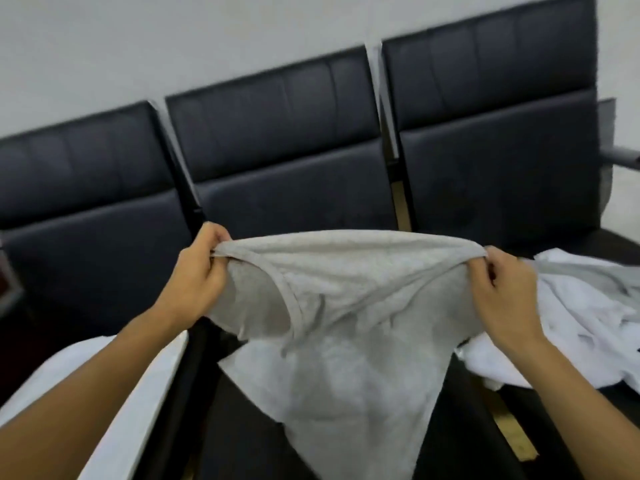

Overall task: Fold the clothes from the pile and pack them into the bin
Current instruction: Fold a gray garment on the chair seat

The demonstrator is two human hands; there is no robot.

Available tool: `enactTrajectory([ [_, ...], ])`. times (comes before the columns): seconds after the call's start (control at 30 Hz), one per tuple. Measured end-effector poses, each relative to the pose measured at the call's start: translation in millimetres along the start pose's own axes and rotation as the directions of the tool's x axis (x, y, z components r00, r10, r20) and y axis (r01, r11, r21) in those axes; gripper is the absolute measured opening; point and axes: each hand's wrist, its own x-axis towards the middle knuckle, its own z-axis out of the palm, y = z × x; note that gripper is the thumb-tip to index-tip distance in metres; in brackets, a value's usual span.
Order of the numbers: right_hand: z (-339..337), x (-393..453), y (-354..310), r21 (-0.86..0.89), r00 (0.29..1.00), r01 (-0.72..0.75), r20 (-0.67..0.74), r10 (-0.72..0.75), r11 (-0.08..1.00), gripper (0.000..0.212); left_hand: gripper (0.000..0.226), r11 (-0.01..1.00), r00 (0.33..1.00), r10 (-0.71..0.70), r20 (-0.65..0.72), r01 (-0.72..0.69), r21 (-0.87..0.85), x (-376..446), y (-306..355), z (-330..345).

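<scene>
A light grey T-shirt [339, 327] hangs in the air over the middle black seat, stretched between both hands. My left hand [197, 275] pinches its top left corner and my right hand [498, 292] pinches the top right corner. The neckline shows near the left hand and the hem droops toward the lower centre. The pile of white and pale clothes [575, 320] lies on the right seat, beside my right hand. A white bin [152, 382] with white cloth inside it sits at the lower left, under my left forearm.
A row of three black padded chairs [284, 140] stands against a pale wall. A metal armrest [620, 155] sticks out at the far right. A dark object shows at the left edge [5, 282].
</scene>
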Motion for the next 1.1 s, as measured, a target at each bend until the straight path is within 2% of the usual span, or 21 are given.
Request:
enactTrajectory([
  [0.07,-19.5,2.5,-30.3,-0.022,0.983,0.165,0.088,-0.162,0.986,0.034,0.025,0.996,0.999,0.026,0.027,-0.029,0.087,-12.8,16.6,-49.9],
  [0.13,-39.8,17.6,-54.8,-0.089,0.917,0.338,0.254,-0.307,0.937,0.016,0.034,0.988,0.998,0.058,0.005,-0.058,0.145,-19.1,25.5,-84.7],
  [0.2,-67.6,27.0,-97.5,-0.154,0.840,0.461,0.394,-0.374,0.874,0.005,0.043,0.978,0.996,0.082,-0.030,-0.075,0.194,-37.2,38.7,-129.5],
  [0.3,-103.0,33.3,-153.4,-0.177,0.761,0.608,0.407,-0.505,0.774,0.014,0.048,0.976,0.993,0.096,-0.072,-0.080,0.205,-62.2,60.2,-178.3],
  [0.37,-125.0,30.7,-182.2,-0.134,0.735,0.643,0.382,-0.560,0.754,0.015,0.044,0.978,0.988,0.109,-0.110,-0.087,0.188,-80.1,78.2,-203.7],
  [0.47,-159.4,28.7,-210.7,-0.048,0.755,0.591,0.385,-0.531,0.805,0.013,0.028,0.993,0.981,0.086,-0.176,-0.071,0.090,-102.0,99.0,-232.7],
  [0.53,-176.4,29.9,-221.1,0.037,0.757,0.526,0.435,-0.488,0.850,0.012,0.008,0.992,0.990,0.014,-0.142,-0.031,-0.120,-111.4,107.4,-246.7],
  [0.63,-183.0,31.8,-225.8,0.171,0.752,0.401,0.500,-0.430,0.900,0.007,0.050,0.920,0.999,-0.028,0.031,0.037,-0.390,-116.2,104.3,-250.6],
  [0.73,-155.6,38.3,-201.3,0.196,0.707,0.220,0.643,-0.295,0.956,0.008,0.054,0.830,0.954,-0.089,0.285,0.230,-0.509,-111.9,72.8,-218.3],
  [0.8,-130.3,41.6,-173.9,0.072,0.609,0.162,0.777,-0.157,0.984,0.009,0.050,0.822,0.874,-0.182,0.450,0.386,-0.418,-106.2,46.1,-185.8],
  [0.87,-96.3,44.0,-137.8,-0.077,0.509,0.188,0.861,-0.030,0.979,0.008,0.036,0.821,0.761,-0.278,0.586,0.505,-0.266,-99.4,16.8,-142.9],
  [0.97,-41.3,42.2,-77.3,-0.233,0.449,0.264,0.888,0.095,0.936,0.011,0.014,0.822,0.643,-0.366,0.673,0.563,-0.090,-93.9,-25.1,-82.4],
  [1.03,-5.0,43.1,-37.4,-0.297,0.476,0.338,0.873,0.110,0.893,0.016,0.012,0.866,0.656,-0.390,0.646,0.500,0.015,-85.8,-54.1,-48.7],
  [1.1,24.7,50.3,-5.7,-0.345,0.540,0.392,0.837,0.091,0.853,0.017,0.013,0.909,0.717,-0.399,0.572,0.393,0.141,-74.9,-78.4,-23.5],
])
